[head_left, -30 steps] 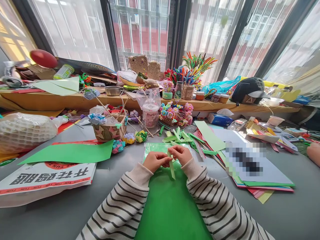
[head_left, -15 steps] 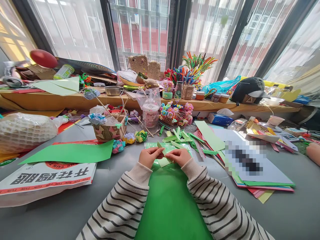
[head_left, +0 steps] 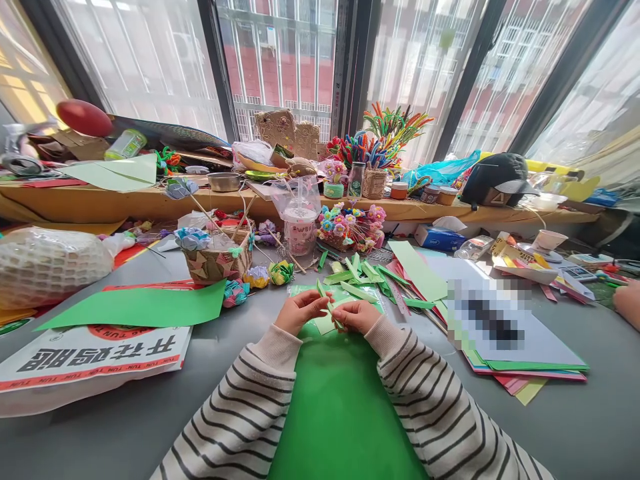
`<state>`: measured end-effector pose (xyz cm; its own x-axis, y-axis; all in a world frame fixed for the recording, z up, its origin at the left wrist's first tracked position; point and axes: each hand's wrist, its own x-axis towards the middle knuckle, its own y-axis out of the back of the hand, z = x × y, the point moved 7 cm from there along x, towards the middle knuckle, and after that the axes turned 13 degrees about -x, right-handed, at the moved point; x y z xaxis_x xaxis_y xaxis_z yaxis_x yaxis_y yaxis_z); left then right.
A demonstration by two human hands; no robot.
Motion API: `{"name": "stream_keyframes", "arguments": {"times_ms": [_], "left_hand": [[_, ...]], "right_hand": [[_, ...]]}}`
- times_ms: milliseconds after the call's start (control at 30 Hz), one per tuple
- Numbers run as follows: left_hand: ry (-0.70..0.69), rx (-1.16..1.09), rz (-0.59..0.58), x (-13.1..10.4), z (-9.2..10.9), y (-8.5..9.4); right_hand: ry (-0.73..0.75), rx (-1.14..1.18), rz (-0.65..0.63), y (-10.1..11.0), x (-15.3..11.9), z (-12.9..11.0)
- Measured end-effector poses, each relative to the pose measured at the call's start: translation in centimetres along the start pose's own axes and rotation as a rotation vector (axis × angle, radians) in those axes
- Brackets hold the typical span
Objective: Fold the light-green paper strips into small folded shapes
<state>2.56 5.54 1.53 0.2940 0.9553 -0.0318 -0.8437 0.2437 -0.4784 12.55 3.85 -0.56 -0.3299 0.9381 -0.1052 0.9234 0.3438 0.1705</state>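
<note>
A narrow light-green paper strip [head_left: 321,291] is pinched between my two hands. My left hand [head_left: 300,312] is closed on it from the left, thumb and forefinger together. From the right, my right hand [head_left: 356,315] grips the strip's lower part, fingers curled. Just beneath the hands lies a pale green piece of paper [head_left: 325,325] on a larger green sheet [head_left: 345,400] that runs toward me. Beyond my fingers is a loose heap of folded green paper strips [head_left: 367,270].
To the left, a green paper sheet [head_left: 145,305] lies over a printed bag [head_left: 100,363]. A basket [head_left: 217,263] of paper flowers and a lidded cup [head_left: 300,230] stand behind. Stacked papers [head_left: 520,353] lie at right; another person's hand [head_left: 627,303] shows at the far right edge.
The strip between my hands has turned more upright and looks narrower, folded along its length. My hands stay nearly in place. The other person's hand at far right has shifted slightly.
</note>
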Motion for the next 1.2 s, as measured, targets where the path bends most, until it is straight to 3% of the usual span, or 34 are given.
{"name": "stream_keyframes", "arguments": {"times_ms": [267, 467, 767, 867, 967, 1033, 1100, 1200], "left_hand": [[0.013, -0.047, 0.054, 0.6, -0.2, 1.1], [0.03, -0.092, 0.041, 0.7, -0.4, 1.2], [-0.037, -0.01, 0.155, 0.8, -0.4, 2.2], [-0.083, 0.047, 0.191, 0.8, 0.0, 2.4], [-0.147, 0.193, 0.199, 0.7, 0.4, 2.4], [-0.196, 0.343, 0.181, 0.6, 0.7, 2.1], [-0.23, 0.493, 0.13, 0.5, 0.8, 1.6], [-0.245, 0.707, 0.019, 0.3, 0.5, 0.6]], "right_hand": [[0.054, -0.126, 0.072, 0.3, -0.6, -1.7], [0.048, -0.13, 0.117, 0.8, -0.6, -1.3], [0.175, -0.381, 0.312, 1.7, -0.6, -2.1], [0.142, -0.287, 0.473, 3.7, -0.8, -1.8], [0.061, 0.022, 0.697, 6.3, -1.4, -0.7], [0.02, 0.136, 0.643, 6.2, -1.1, -0.2], [-0.043, 0.087, 0.472, 4.9, -0.6, 0.0], [-0.007, -0.031, 0.196, 2.0, -0.2, -0.5]]}}
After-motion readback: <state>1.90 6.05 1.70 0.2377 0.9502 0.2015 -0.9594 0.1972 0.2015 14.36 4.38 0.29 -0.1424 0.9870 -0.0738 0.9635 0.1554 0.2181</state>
